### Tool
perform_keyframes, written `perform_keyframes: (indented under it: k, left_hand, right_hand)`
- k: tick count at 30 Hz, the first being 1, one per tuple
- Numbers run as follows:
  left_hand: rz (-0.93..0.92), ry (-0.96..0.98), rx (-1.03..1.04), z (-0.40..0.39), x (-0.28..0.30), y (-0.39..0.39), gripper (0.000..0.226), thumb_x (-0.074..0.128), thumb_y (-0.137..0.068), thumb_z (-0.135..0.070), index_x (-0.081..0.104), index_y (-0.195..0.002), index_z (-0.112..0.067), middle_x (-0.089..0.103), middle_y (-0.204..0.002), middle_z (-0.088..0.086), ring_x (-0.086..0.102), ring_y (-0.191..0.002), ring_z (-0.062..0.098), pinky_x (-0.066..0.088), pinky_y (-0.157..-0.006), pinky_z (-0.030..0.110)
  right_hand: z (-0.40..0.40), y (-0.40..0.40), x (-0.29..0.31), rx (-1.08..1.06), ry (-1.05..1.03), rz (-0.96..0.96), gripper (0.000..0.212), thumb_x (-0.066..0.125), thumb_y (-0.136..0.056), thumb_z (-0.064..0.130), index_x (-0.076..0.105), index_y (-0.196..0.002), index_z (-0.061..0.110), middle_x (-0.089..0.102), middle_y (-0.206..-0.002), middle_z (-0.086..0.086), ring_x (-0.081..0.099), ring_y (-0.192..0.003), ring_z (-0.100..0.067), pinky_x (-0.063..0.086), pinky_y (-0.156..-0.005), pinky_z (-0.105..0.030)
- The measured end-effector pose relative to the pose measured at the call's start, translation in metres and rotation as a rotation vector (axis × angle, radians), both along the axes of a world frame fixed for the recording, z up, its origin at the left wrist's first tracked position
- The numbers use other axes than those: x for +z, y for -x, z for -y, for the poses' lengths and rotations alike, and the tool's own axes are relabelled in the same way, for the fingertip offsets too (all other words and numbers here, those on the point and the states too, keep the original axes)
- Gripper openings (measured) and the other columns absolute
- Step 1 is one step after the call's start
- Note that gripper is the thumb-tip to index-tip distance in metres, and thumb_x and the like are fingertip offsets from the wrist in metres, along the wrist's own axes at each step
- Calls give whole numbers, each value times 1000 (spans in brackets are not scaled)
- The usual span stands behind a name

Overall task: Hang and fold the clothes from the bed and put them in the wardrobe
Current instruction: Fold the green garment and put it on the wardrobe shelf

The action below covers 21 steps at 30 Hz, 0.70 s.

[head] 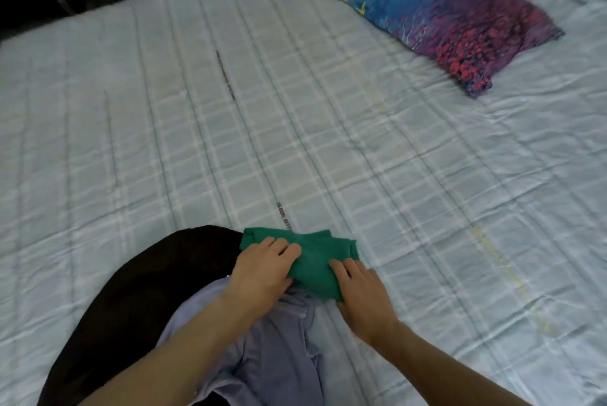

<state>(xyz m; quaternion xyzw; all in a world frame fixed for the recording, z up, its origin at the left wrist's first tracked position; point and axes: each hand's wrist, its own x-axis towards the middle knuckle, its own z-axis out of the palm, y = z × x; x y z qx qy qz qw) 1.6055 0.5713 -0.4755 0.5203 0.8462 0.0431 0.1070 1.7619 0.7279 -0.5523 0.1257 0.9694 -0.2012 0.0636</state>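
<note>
Item: green garment (315, 258), small and already bunched into a rough packet, lying near the front edge of the bed (295, 130) on its pale checked cover. It partly overlaps a lilac garment (262, 350), which in turn lies over a dark brown garment (138, 294).

Left hand (262, 269): fingers curled over the left end of the green packet, the grip closed on the cloth, thumb side hidden.

Right hand (361, 290): fingers lying fairly straight on the right lower edge, pressing rather than pinching, so far as shows.

Other contents: colourful pillow (440, 18) far off at the upper right, well apart from the clothes. Wardrobe not in view.

Step in hand, as judged: folding the green piece.

Handling notes: keep the right palm flat as an anchor while the left brings its end across; line up edges before pressing the crease. Thin knit will likely slip and spring open, so smooth outward from the middle. Lifting it clear of the lilac piece first would avoid dragging that one along.
</note>
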Motion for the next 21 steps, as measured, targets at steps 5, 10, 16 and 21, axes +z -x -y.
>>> perform_keyframes:
  k: [5,10,16,21]
  left_hand:
    - [29,-1,39,7,79,13,36,75,-72,-23,53,-101,-22,61,-91,-2,61,-82,22,47,-61,33]
    - [122,27,49,35,157,5,23,61,-88,-27,53,-109,-21,59,-103,-4,53,-90,16,45,-79,33]
    - [88,-173,31,73,241,-37,21,65,-82,-22,55,-101,-24,56,-97,-10,47,-83,7,42,-74,26]
    - [-38,-268,70,106,309,-79,24,67,-82,-21,55,-103,-24,57,-97,-9,51,-84,10,44,-74,28]
  right_hand:
    - [-10,13,80,-52,146,-36,50,59,-69,7,51,-117,21,58,-103,3,54,-88,-18,48,-73,-36]
    - [-16,7,180,82,73,4,35,57,-77,13,50,-111,21,55,-105,2,51,-92,-17,46,-75,-35]
    - [-5,-30,292,161,-45,-101,35,58,-74,14,54,-108,21,57,-103,1,54,-92,-20,47,-76,-39]
    - [12,-56,360,225,-54,-248,31,58,-74,12,56,-102,25,57,-96,5,56,-87,-20,48,-76,-40]
